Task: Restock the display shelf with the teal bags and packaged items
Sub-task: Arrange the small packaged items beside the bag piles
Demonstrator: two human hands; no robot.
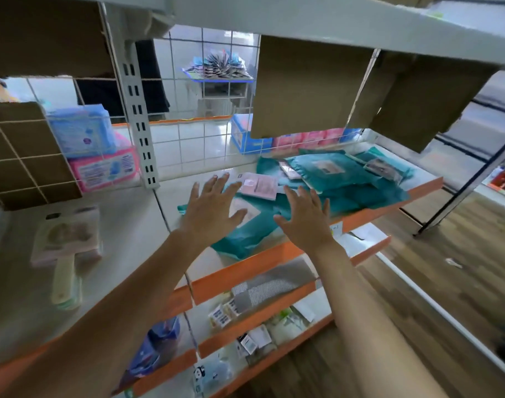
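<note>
Both released with fingers spread, left grip point(214, 209) and right grip point(306, 224) side by side over the near teal bags point(349, 192), pink packaged item point(260, 185) just beyond the left grip, all on the orange-edged display shelf point(245, 265).

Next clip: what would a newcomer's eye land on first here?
The left hand and right hand, both open with fingers spread, reach over a heap of teal bags on the orange-edged shelf at centre. A pink packet lies on the bags just beyond the left fingertips. Brown cardboard sheets hang at upper right.
</note>
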